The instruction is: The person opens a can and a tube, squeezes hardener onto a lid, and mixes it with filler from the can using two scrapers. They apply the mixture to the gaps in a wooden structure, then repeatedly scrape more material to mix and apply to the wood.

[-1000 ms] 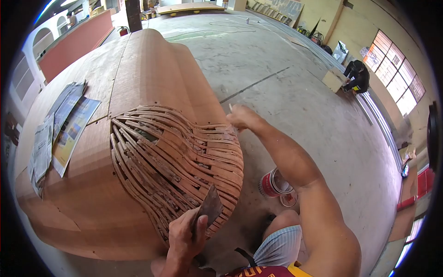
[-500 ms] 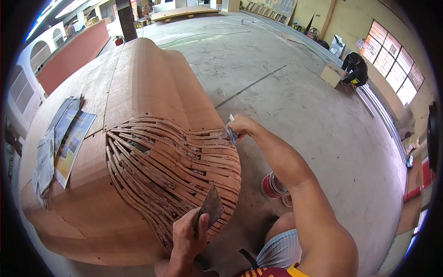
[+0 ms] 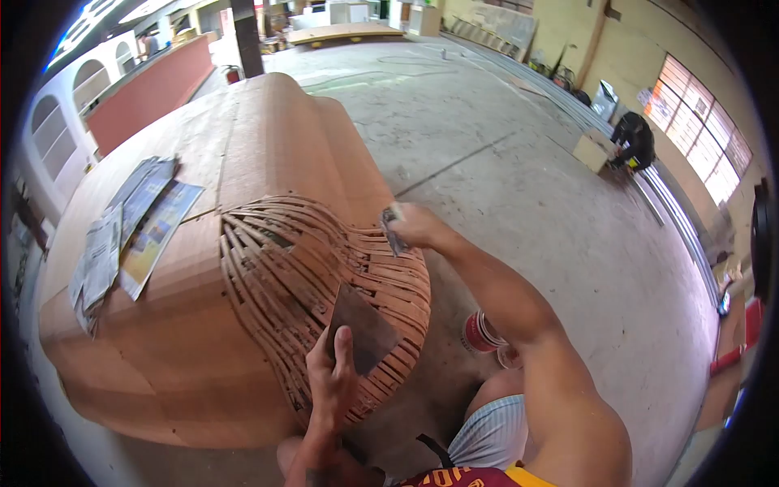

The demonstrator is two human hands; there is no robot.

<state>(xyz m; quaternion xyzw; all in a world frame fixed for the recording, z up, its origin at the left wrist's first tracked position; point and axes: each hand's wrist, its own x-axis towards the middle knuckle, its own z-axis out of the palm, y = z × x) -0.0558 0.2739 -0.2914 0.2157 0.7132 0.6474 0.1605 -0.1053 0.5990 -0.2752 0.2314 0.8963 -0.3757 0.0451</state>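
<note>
A large curved plywood form (image 3: 276, 146) fills the left half of the view. Its near end is built of many narrow bent wood strips (image 3: 272, 280) with dark gaps between them. In front of those strips, my left hand (image 3: 331, 373) is closed around a flat, dark rectangular metal plate (image 3: 363, 331), thumb along its edge. My right hand (image 3: 415, 226) grips a putty knife (image 3: 393, 231), its smeared blade right at the upper right edge of the strips. The fingers of that hand are partly hidden behind its back.
Newspaper sheets (image 3: 150, 231) lie on the form's left side. A red and white can (image 3: 480, 333) stands on the concrete floor (image 3: 487, 219) beneath my right arm. At the far right, a person (image 3: 633, 140) crouches beside a box (image 3: 594, 152) and long metal lengths (image 3: 677, 215).
The view has shifted, moving the form slightly right. My right hand has drawn the putty knife inward over the strips' edge. My left hand has raised the plate, turning its face more toward me.
</note>
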